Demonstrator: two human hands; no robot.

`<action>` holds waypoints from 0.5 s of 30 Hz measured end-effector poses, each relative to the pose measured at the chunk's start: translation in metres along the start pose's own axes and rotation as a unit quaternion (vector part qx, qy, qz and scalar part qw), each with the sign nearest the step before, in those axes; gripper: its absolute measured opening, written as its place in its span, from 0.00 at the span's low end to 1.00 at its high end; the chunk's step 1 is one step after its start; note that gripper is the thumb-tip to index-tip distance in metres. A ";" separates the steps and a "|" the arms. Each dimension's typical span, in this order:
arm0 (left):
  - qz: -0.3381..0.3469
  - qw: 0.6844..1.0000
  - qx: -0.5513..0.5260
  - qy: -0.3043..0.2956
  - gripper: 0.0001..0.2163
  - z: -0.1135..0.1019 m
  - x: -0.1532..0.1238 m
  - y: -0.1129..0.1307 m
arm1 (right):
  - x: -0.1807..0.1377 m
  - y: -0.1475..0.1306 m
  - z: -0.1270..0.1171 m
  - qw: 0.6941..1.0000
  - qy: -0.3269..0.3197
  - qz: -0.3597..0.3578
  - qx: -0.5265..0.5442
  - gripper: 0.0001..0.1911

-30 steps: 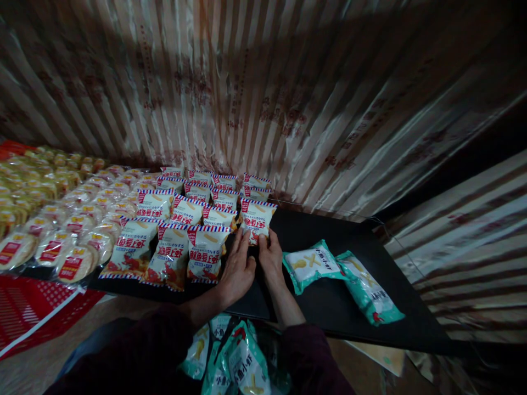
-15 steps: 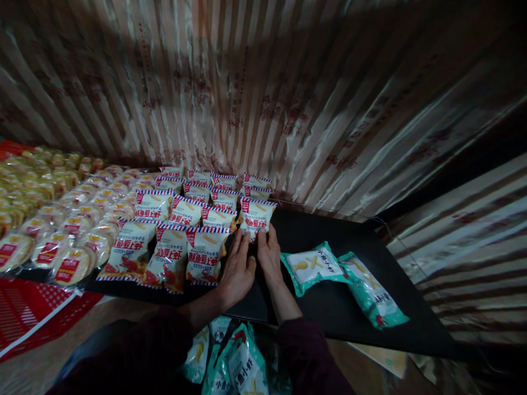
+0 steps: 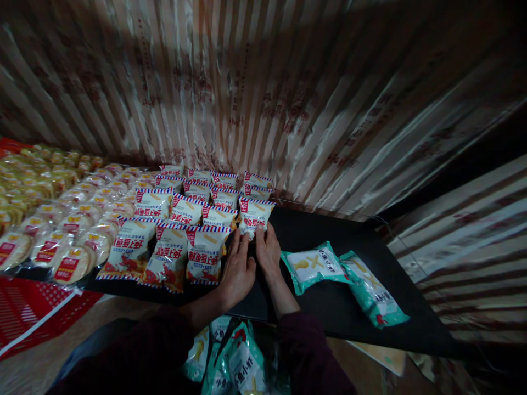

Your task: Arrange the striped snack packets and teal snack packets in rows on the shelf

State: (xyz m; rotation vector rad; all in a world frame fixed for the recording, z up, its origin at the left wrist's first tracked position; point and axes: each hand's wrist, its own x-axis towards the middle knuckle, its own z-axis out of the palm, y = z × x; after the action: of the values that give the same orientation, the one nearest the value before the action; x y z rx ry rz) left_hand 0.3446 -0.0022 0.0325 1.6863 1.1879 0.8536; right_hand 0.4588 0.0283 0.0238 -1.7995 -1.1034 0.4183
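Observation:
A white snack bag with red lettering and a striped top edge stands upright at the right end of its row. My left hand is at its lower left corner, fingers stretched out and thumb apart, fingertips against the bag. On the other side my right hand has its thumb on the front and its fingers along the right edge, gripping the bag's lower corner. Close to my left hand stands another bag of the same kind in the front row. Several more such bags stand in rows to the left.
Two green-edged snack bags lie on the black table to the right. More green bags are below the front edge. Packed round crackers fill the left, above a red basket. A striped curtain hangs behind.
My right hand has shifted slightly up and left, its thumb now further onto the bag's front. The bag has moved very slightly left. My left hand is almost unchanged.

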 end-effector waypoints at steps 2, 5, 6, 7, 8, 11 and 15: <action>0.002 1.000 0.007 0.005 0.31 0.001 -0.001 -0.001 | -0.002 -0.001 -0.001 1.000 0.002 0.010 0.006 0.36; 0.013 1.000 0.003 0.014 0.32 0.003 -0.003 -0.003 | -0.005 -0.002 -0.003 0.999 0.001 0.027 0.026 0.39; 0.016 1.000 0.000 0.014 0.32 0.004 -0.003 -0.003 | -0.007 -0.002 -0.003 0.999 -0.001 0.028 0.029 0.40; 0.019 1.000 -0.002 0.014 0.32 0.005 -0.004 -0.004 | -0.007 -0.002 -0.003 0.999 -0.004 0.027 0.029 0.41; 0.020 1.000 -0.003 0.013 0.32 0.006 -0.005 -0.004 | -0.008 -0.002 -0.003 0.999 -0.006 0.025 0.028 0.42; 0.023 1.000 -0.008 0.009 0.32 0.008 -0.005 -0.004 | -0.006 0.000 -0.003 1.000 0.000 0.009 0.022 0.42; 0.013 1.000 0.000 0.003 0.32 0.010 -0.004 -0.003 | 0.001 0.003 -0.002 1.000 0.013 -0.023 -0.001 0.38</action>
State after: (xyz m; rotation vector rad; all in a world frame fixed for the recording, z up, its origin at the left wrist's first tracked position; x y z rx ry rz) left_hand 0.3514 -0.0079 0.0257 1.7033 1.1727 0.8747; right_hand 0.4617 0.0274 0.0225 -1.7737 -1.1253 0.3655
